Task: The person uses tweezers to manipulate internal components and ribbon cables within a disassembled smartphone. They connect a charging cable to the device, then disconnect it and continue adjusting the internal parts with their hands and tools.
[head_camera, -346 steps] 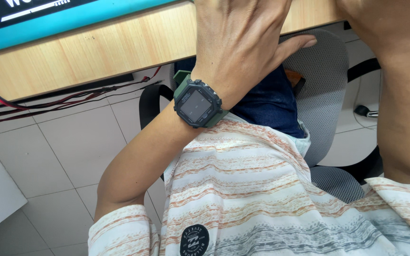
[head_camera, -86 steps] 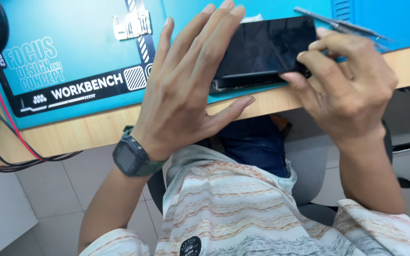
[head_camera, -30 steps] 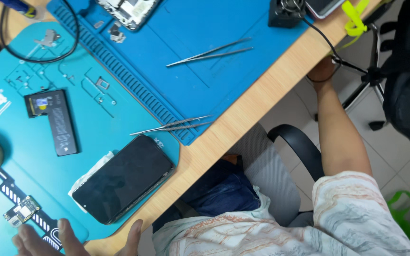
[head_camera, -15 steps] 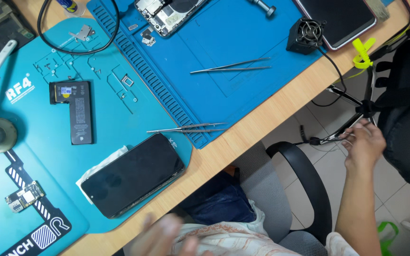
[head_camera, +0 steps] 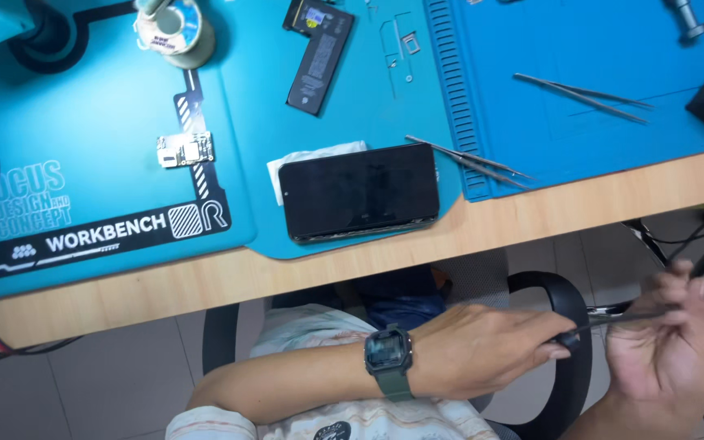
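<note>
Below the desk edge, over my lap, my left hand, with a green wristwatch on it, pinches the dark handle end of a thin metal tool. My right hand faces it, fingertips closed on the tool's far end. A black phone lies screen up on the teal work mat near the desk's front edge, partly on a white wipe. Neither hand touches the phone.
Two tweezers lie on the blue mat. A phone battery, a small circuit board and a solder spool sit on the teal mat. The black chair armrest is under my hands; cables hang at right.
The view has swung round over the bench. My hands have come together below the desk edge and now both hold the thin tool; the phone has stayed on the mat.
</note>
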